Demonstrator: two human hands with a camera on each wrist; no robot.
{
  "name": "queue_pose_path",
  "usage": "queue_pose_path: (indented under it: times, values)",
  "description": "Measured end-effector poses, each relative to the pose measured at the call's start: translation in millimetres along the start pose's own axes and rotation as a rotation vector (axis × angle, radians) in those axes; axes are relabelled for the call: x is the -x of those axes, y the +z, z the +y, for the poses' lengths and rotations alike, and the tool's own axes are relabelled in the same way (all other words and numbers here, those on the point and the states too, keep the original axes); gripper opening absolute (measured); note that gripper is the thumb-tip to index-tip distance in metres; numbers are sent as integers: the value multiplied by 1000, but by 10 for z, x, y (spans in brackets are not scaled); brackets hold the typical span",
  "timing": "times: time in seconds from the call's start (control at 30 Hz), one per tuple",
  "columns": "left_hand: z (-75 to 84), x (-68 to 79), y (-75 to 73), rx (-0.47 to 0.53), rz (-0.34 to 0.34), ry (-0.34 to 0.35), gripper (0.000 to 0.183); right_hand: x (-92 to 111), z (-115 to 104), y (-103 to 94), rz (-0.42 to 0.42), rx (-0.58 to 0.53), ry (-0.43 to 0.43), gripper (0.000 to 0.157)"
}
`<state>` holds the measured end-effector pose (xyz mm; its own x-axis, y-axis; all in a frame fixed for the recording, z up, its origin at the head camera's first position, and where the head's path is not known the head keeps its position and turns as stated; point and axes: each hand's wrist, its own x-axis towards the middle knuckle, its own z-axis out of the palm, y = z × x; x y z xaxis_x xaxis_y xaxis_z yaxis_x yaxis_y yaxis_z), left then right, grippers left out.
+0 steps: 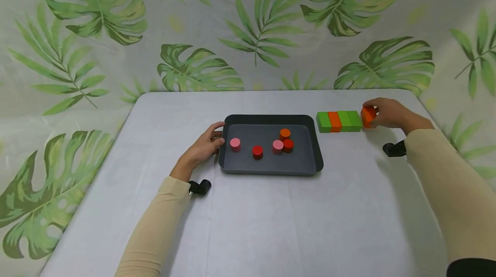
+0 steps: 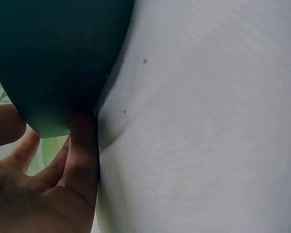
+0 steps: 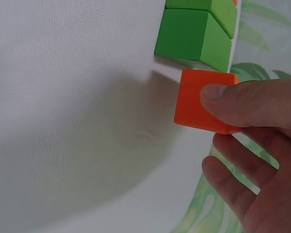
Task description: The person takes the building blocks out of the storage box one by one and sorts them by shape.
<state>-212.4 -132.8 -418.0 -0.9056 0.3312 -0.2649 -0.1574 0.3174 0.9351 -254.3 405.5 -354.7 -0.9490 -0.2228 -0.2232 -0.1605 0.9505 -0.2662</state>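
Note:
At the tray's left end, my left hand (image 1: 203, 145) holds the rim, thumb and fingers against its wall. The dark grey tray (image 1: 267, 170) lies flat; only its outer wall (image 2: 53, 53) shows in the left wrist view. My right hand (image 1: 391, 113) pinches an orange block (image 3: 198, 102) between thumb and fingers, at the right end of a row of blocks. A small gap separates it from the nearest green block (image 3: 181, 34). That row holds a green block (image 1: 323, 122), an orange block (image 1: 335, 122) and two more green blocks (image 1: 349, 121), side by side.
Inside the tray are several small round pieces: a pink one (image 1: 235, 144) at left, a red one (image 1: 257, 152) mid-tray, and an orange one (image 1: 285, 134), a pink one (image 1: 277, 146) and a red one (image 1: 288, 145) clustered right. A leaf-patterned cloth (image 1: 271, 70) hangs behind the white table (image 1: 252, 225).

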Motion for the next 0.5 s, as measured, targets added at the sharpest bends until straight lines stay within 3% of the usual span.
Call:
queue_pose_path:
  times: [0.5]
  values:
    - [-17, 0, 1, 3, 1, 6, 61, -33, -49, 80, -29, -39, 35, 67]
